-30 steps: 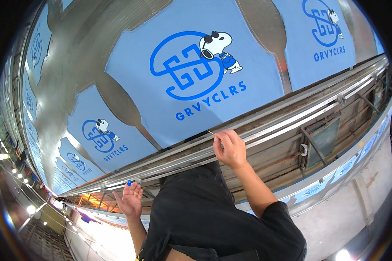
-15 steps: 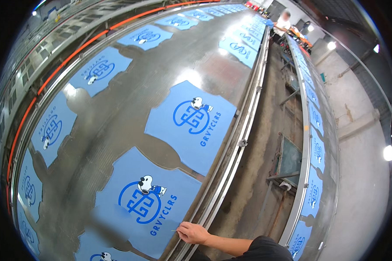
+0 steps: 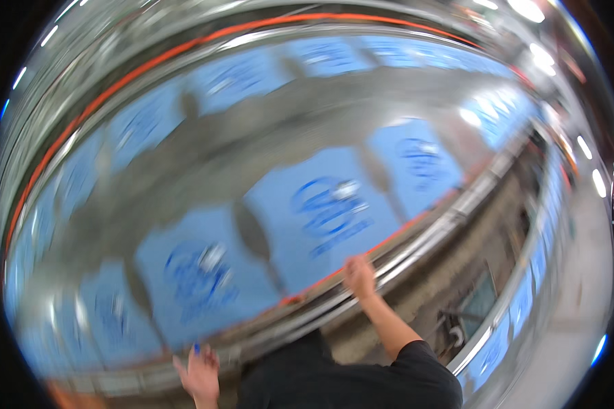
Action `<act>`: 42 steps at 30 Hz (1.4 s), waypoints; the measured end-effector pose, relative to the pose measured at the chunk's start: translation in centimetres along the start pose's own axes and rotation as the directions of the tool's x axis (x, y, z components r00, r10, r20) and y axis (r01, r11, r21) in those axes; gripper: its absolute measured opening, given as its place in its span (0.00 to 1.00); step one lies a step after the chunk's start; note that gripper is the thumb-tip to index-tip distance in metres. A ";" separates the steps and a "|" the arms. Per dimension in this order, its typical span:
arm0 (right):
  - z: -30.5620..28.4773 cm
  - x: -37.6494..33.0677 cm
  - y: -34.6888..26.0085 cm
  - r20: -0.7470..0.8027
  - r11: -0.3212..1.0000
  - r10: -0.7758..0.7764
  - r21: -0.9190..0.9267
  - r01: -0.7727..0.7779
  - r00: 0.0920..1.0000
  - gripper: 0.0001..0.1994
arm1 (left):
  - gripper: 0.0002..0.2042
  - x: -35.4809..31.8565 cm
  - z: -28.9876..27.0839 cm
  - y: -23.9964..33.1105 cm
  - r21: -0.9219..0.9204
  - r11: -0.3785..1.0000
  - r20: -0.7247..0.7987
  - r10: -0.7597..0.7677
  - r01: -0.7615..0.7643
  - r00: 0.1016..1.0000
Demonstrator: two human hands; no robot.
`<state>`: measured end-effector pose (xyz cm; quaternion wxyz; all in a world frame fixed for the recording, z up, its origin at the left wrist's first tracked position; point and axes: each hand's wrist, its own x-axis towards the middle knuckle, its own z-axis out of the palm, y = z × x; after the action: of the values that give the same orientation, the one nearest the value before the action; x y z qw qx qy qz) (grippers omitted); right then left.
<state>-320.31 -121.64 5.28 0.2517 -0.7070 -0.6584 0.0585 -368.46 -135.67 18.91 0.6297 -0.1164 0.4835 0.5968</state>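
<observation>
My right hand [image 3: 359, 276] is closed at the near edge of a long table, beside the lower corner of a light-blue shirt-shaped fabric panel [image 3: 327, 211]. Its fingers look pinched together; motion blur hides what they hold. Lower left, my left hand [image 3: 201, 377] is raised by the same edge with fingers apart, and a small dark-blue spot shows at one fingertip. It is nearest to another blue panel [image 3: 198, 276]. Both panels lie flat and bear a blue round emblem with a black-and-white cartoon dog.
The grey tabletop [image 3: 205, 153] carries two rows of blue panels. Metal rails [image 3: 423, 245] run along its near side, and an orange strip [image 3: 164, 63] along the far side. Across a narrow aisle stands a second table [image 3: 501, 347] with more panels.
My view has swung and now smears with motion. The left hand has come into view at lower left. My right hand, earlier pinching a thin stick-like piece, is still at the table edge.
</observation>
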 end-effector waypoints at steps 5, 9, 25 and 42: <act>2.6 -2.0 -21.2 -0.067 0.900 -0.160 0.399 0.173 0.985 0.05 | 0.41 -4.8 -18.9 3.5 -0.180 0.960 0.126 0.240 -0.216 0.962; 11.1 -12.2 -37.0 0.139 0.758 -0.249 0.644 0.104 0.958 0.06 | 0.40 -13.9 -35.1 3.8 -0.252 0.863 -0.159 0.410 -0.439 0.898; 21.6 -26.9 -48.9 0.205 0.940 -0.243 0.292 0.178 0.948 0.05 | 0.37 -17.0 -49.1 15.7 -0.354 0.813 -0.463 0.278 -0.463 0.842; 21.1 -27.3 -47.8 0.235 0.989 -0.051 -0.126 0.082 0.971 0.14 | 0.40 -10.9 -55.2 39.5 -0.270 0.937 -0.471 0.072 -0.222 0.879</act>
<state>-375.59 -141.63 0.96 0.1268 -0.6882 -0.7090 0.0874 -426.57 -172.27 16.16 0.4244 -0.3144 0.5227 0.6692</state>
